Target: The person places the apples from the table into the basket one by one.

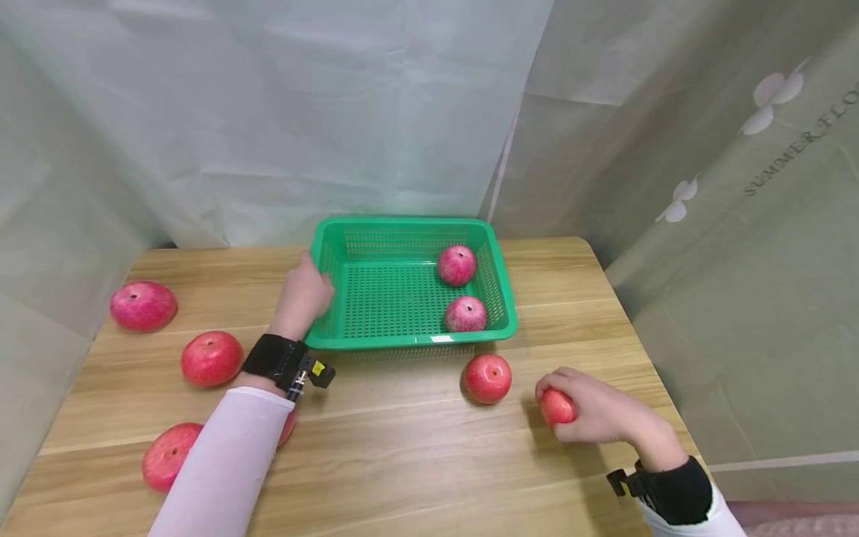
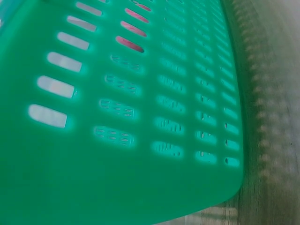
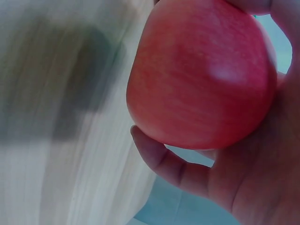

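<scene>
My left hand [image 1: 305, 294] grips the left rim of a green plastic basket [image 1: 409, 341], whose slotted wall [image 2: 117, 173] fills the left wrist view. Inside the basket, toward its right end, sit two dark pinkish-red apples, one at the back [image 1: 457, 265] and one at the front [image 1: 466, 314]. To the right of the basket's front corner, my right hand [image 1: 597, 410] holds a red apple [image 3: 201, 75], fingers and thumb wrapped around its sides. Between that hand and the basket, another red apple [image 1: 488, 379] rests on the table.
On the left of the wooden table [image 1: 396, 462] lie a dark pink apple [image 1: 144, 306] and two red apples, one nearer the basket [image 1: 212, 359] and one by my sleeve [image 1: 171, 456]. My left forearm mostly hides another apple [image 1: 288, 426]. Pale curtains [image 1: 335, 112] hang behind and beside the table.
</scene>
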A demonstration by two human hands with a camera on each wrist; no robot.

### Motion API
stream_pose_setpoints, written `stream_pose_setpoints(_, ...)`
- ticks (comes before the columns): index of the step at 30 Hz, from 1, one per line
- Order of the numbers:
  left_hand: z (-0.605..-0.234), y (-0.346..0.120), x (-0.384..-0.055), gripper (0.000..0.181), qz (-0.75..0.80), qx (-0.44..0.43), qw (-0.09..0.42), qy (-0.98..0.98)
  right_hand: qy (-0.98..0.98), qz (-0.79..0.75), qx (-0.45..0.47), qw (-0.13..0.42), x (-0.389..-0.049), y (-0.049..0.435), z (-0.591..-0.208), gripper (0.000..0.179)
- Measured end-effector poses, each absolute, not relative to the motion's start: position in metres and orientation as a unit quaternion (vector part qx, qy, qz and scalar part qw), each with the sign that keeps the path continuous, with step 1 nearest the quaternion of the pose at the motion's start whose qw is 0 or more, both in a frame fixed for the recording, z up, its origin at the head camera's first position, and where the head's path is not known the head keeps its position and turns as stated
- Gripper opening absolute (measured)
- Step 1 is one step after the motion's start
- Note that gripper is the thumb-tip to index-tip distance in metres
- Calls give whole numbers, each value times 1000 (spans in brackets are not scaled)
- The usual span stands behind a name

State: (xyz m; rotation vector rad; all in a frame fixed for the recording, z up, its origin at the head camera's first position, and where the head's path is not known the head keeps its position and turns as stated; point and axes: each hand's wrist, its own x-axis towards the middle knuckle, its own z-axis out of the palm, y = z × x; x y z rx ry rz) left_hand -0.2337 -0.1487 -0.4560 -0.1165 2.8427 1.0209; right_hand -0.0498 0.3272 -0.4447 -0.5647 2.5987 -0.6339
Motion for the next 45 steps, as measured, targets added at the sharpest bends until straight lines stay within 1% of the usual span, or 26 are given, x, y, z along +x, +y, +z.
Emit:
stream_pose_setpoints(5,-456,-149,-234,69,336,-36,55,939,936,-221,-197,191,-53,325,-441,43)
stream_pose_setpoints(13,-455,-149,-234,71,342,-38,61,937,942,-215,-206,153,-65,321,-433,44)
stream_pose_setpoints(26,-456,-148,-235,70,343,-42,73,935,947,-194,-200,158,-78,315,-421,47)
stream_pose_setpoints(36,-456,-149,-234,70,347,-50,79,933,943,-192,-247,109,-96,304,-403,50)
stream_pose_setpoints(40,-456,-149,-234,69,344,-48,76,935,939,-196,-262,105,-102,297,-394,53)
stream_pose_setpoints(45,-456,-149,-233,69,340,-45,71,937,934,-198,-275,118,-110,288,-379,53)
